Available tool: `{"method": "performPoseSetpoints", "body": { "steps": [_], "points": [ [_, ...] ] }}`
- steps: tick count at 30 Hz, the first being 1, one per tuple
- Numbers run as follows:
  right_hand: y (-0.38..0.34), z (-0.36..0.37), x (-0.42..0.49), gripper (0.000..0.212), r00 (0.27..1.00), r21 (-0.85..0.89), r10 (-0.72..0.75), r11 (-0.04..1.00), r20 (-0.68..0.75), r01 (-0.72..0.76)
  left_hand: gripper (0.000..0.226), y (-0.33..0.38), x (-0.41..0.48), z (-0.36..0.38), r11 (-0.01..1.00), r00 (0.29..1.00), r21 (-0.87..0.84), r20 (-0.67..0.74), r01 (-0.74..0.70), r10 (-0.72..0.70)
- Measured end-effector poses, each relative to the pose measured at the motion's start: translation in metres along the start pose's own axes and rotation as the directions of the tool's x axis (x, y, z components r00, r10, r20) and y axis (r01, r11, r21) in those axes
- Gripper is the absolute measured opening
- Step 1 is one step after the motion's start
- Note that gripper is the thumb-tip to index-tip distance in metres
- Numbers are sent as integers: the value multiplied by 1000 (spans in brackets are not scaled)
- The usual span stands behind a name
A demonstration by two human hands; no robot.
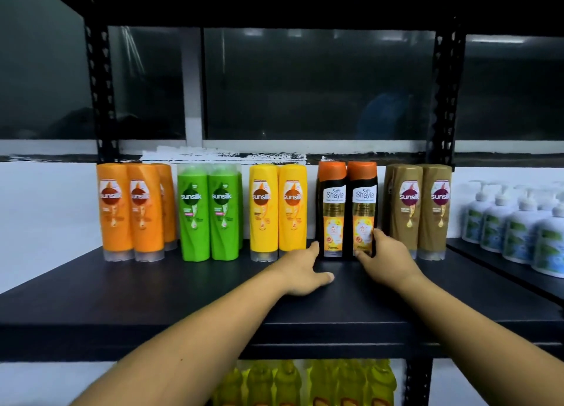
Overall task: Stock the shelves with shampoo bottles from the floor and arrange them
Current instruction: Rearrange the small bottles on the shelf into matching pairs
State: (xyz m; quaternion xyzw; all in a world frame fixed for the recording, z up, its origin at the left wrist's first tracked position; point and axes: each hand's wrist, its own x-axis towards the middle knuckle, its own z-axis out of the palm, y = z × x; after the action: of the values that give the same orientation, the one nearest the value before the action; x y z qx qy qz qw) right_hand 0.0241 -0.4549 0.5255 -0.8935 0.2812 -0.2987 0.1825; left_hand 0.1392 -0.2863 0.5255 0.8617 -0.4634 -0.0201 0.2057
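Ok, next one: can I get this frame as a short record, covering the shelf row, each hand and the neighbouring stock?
row, left to right: orange Sunsilk bottles, green Sunsilk bottles, yellow Sunsilk bottles, left Safi Shayla bottle, right Safi Shayla bottle, brown Sunsilk bottles
surface: black shelf, all bottles upright
left hand: fingers straight, touching left Safi Shayla bottle low down
right hand: grips right Safi Shayla bottle near its base
shelf to the right: white pump bottles
shelf below: yellow bottles
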Motion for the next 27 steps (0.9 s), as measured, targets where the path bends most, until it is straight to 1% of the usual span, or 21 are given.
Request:
{"method": "performPoseSetpoints", "body": {
  "steps": [2,3,4,6,8,11,13,17,19,20,22,24,27],
  "points": [
    [-10,-1,-15,58,998,-58,-53,997,21,54,86,-12,-24,-7,999,999,39,34,-11,10],
    [-17,-2,-24,60,994,-52,-80,995,73,84,83,-17,-36,-12,998,999,56,46,-10,7],
    [-24,-2,-33,62,982,-36,-108,993,153,114,80,-22,-47,-17,997,998,74,55,-6,2],
    [-39,-1,-48,64,932,-13,-148,987,331,162,72,-31,-67,-27,991,997,136,78,8,-18],
    [-54,0,-59,66,878,-30,-170,978,448,204,68,-40,-81,-36,981,994,195,98,25,-45],
    [-72,4,-66,68,831,-71,-177,966,528,250,71,-53,-96,-44,974,991,223,112,47,-73],
    [-78,7,-69,65,812,-83,-182,959,554,272,72,-60,-102,-44,974,989,221,117,58,-85],
    [-82,5,-70,62,811,-67,-177,964,558,257,73,-64,-106,-47,977,994,200,66,69,-84],
    [-86,6,-65,68,832,-31,-187,971,522,238,74,-64,-104,-49,984,996,159,11,81,-84],
    [-89,7,-61,71,854,-1,-196,974,483,224,74,-64,-100,-51,988,996,121,-31,91,-88],
    [-98,11,-53,73,899,99,-203,979,388,178,68,-64,-92,-54,993,984,-6,-137,114,-114],
    [-110,17,-43,66,938,201,-185,971,295,128,66,-62,-80,-57,976,957,-172,-232,133,-172],
    [-122,30,-20,56,977,285,-101,957,185,45,74,-62,-62,-59,923,922,-352,-285,153,-261]
  ]
}}
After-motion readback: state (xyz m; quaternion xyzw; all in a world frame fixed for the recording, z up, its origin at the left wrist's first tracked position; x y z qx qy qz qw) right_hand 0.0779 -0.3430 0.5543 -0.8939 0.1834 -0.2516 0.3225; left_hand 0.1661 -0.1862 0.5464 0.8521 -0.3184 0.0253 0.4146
